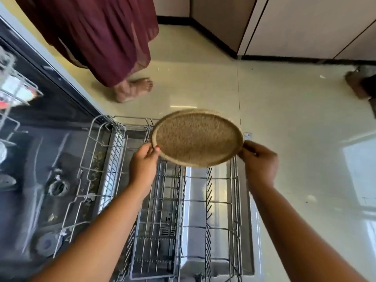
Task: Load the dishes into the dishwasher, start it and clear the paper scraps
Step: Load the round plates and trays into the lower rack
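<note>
Head view: round speckled brown plate (pixel 197 137) held above grey wire dishwasher rack (pixel 183 200); left hand (pixel 144 165) fingers pinch rim at 9 o'clock, right hand (pixel 260 161) fingers curl on rim at 3.

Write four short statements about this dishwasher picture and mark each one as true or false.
1. The left hand and the right hand grip the round speckled brown plate by opposite edges, above the grey wire lower rack. True.
2. The plate already stands between the tines of the rack. False: it is in the air, tilted, and touches only the two hands.
3. A second person in a dark red skirt stands barefoot on the pale tiled floor beyond the rack. True.
4. The dishwasher is shut, with the rack pushed inside. False: it is open and the rack is pulled out.
</note>
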